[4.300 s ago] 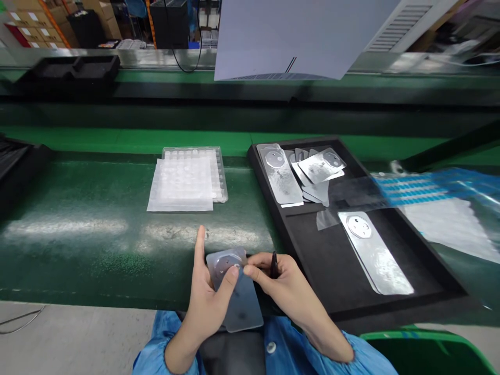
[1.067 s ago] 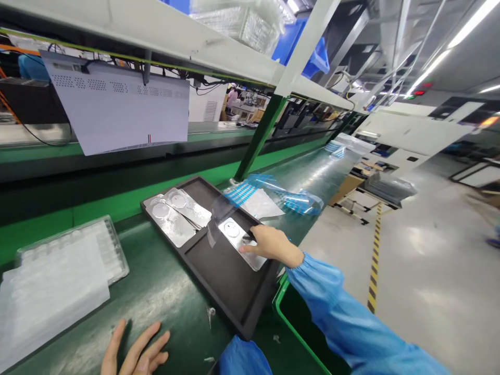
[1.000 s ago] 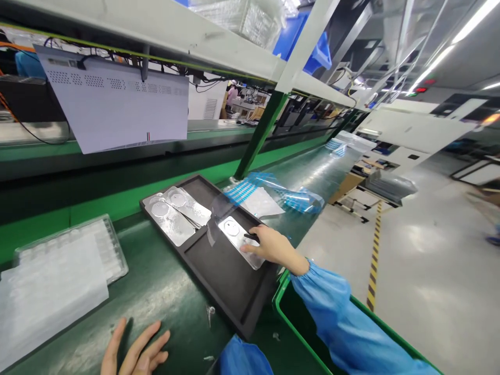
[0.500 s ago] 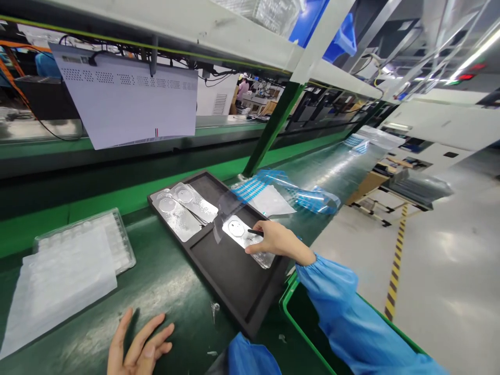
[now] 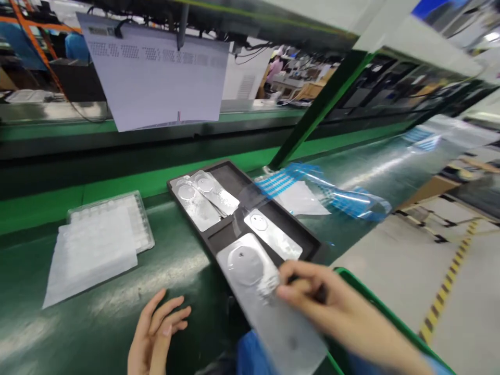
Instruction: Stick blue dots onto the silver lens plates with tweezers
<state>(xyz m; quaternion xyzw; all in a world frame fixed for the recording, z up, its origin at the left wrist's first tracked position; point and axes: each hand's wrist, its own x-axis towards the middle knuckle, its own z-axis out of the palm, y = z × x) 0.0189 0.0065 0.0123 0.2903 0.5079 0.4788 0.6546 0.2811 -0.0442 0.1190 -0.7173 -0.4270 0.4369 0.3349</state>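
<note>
My right hand pinches the edge of a thin silver plate with a rounded, many-sided recess at one end. This plate is lifted and tilted over the near part of a black tray. Inside the tray lies another silver plate, and at its far left end several more plates overlap. Over the green bench, fingers spread and holding nothing, hovers my left hand.
A clear plastic tray partly under white sheets sits at the left. Blue-striped film and a white sheet lie behind the black tray. A green post rises there. A green bin is at the right.
My right hand has lifted a silver plate from the black tray and brought it nearer. Another plate now shows where it lay. The camera view has shifted; my left hand stays open.
</note>
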